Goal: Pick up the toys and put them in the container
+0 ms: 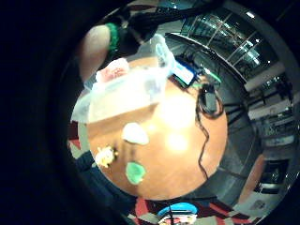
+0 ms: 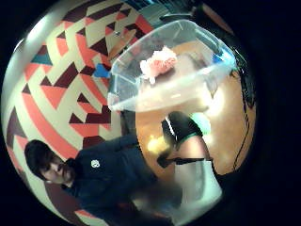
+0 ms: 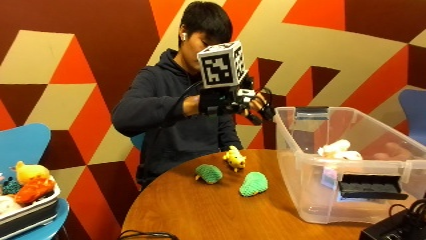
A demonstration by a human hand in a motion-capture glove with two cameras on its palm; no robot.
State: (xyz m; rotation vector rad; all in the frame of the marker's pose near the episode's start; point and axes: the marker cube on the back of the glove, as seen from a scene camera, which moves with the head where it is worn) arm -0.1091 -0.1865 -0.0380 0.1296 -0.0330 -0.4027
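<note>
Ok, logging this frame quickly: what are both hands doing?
Right hand: raised beside the container, holding nothing visible; fingers unclear.
Other hand: not visible.

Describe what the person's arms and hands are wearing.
The right hand wears a black glove with black straps and white plastic pieces. Both arms are in the long sleeves of a dark navy hooded sweatshirt. The other hand can't be made out.

The hand (image 3: 229,102) is mostly hidden behind its gear so its fingers cannot be read, the container (image 3: 346,192) is cut off at the picture's edge, and the toys inside (image 3: 338,149) blur behind its wall.
</note>
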